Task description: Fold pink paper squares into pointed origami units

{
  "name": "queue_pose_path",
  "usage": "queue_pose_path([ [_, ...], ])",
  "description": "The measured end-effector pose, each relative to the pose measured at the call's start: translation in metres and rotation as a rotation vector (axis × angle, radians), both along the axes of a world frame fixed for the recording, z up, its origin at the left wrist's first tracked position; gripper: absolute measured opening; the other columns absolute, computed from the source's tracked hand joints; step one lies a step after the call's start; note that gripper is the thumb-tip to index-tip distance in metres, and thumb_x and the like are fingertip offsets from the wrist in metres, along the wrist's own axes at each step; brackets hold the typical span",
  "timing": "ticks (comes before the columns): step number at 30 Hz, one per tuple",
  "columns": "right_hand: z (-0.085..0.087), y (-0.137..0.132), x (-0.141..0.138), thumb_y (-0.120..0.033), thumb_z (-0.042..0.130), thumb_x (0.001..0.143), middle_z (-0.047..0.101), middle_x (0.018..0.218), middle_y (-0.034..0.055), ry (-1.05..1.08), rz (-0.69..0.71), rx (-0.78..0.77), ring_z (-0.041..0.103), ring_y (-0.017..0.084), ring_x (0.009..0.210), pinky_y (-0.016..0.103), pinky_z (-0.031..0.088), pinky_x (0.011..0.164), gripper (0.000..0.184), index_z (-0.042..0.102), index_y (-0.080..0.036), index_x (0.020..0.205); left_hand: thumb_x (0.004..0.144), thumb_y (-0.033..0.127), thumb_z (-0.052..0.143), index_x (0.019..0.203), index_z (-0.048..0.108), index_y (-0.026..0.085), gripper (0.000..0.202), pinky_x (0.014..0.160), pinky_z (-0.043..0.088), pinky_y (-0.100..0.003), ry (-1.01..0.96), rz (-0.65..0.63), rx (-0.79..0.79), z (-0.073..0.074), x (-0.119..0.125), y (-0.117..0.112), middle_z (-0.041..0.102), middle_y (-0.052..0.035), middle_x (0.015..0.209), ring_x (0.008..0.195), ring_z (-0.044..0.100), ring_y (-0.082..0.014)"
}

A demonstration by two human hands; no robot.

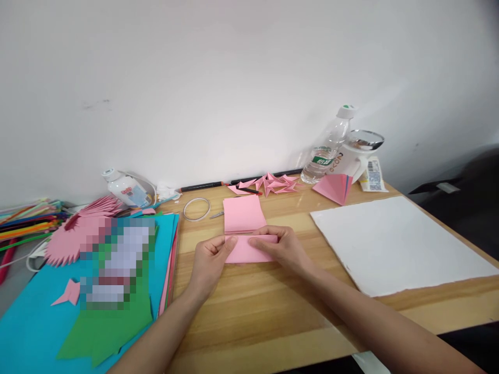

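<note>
This is a paper-craft desk in a plain room. A wooden table (273, 311) stands against a bare white wall (234, 78) and carries stacked coloured card (23, 332), a half-folded pink sheet (244, 213), folded pink pieces (278, 183), small scissors (217, 213), a tape roll (197, 209) and bundled coloured sticks (27, 221).

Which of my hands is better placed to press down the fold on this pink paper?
Probably the right hand: its fingers lie along the folded flap of the pink paper, while the left hand only pinches the flap's left end.
</note>
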State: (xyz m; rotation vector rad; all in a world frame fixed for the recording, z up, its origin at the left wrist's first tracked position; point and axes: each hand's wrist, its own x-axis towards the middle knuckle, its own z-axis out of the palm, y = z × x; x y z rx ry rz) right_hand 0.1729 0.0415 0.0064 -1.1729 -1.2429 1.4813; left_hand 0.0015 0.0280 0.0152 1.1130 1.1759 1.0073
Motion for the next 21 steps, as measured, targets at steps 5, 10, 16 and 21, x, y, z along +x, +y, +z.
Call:
queue_pose_path([
  [5, -0.001, 0.001, 0.0, -0.044, 0.071, 0.06, 0.058, 0.06, 0.0, 0.013, 0.004, -0.018, 0.047, 0.011, 0.053, 0.023, 0.034, 0.049, 0.031, 0.065, -0.015, 0.066, 0.071, 0.046, 0.064, 0.082, 0.072, 0.014, 0.035, 0.056, 0.046, -0.023, -0.01, 0.003, 0.004, 0.001, 0.001, 0.0, 0.066, -0.0013, 0.065, 0.059, 0.057, -0.015],
  [10, 0.001, 0.001, 0.0, -0.042, 0.071, 0.061, 0.06, 0.063, 0.0004, 0.016, 0.009, -0.019, 0.047, 0.01, 0.054, 0.023, 0.034, 0.05, 0.029, 0.066, -0.014, 0.066, 0.074, 0.045, 0.061, 0.081, 0.072, 0.015, 0.032, 0.055, 0.043, -0.021, 0.007, 0.002, 0.021, -0.003, -0.001, 0.0, 0.066, -0.0001, 0.064, 0.059, 0.056, -0.0135],
  [16, 0.0, 0.001, 0.001, -0.042, 0.071, 0.06, 0.062, 0.065, 0.0012, -0.02, 0.004, 0.014, 0.051, 0.012, 0.057, 0.024, 0.037, 0.052, 0.029, 0.066, -0.015, 0.066, 0.072, 0.042, 0.064, 0.081, 0.072, 0.014, 0.031, 0.055, 0.044, -0.023, 0.044, -0.017, 0.004, -0.001, -0.001, 0.0, 0.067, -0.0015, 0.066, 0.06, 0.058, -0.015],
  [21, 0.0, 0.0, 0.001, -0.042, 0.07, 0.062, 0.063, 0.065, 0.0014, -0.058, 0.05, 0.057, 0.054, 0.014, 0.059, 0.025, 0.04, 0.055, 0.028, 0.066, -0.015, 0.066, 0.065, 0.036, 0.071, 0.081, 0.073, 0.014, 0.027, 0.06, 0.048, -0.025, 0.076, -0.05, -0.02, 0.007, 0.0, 0.002, 0.072, -0.0052, 0.073, 0.067, 0.063, -0.0184],
])
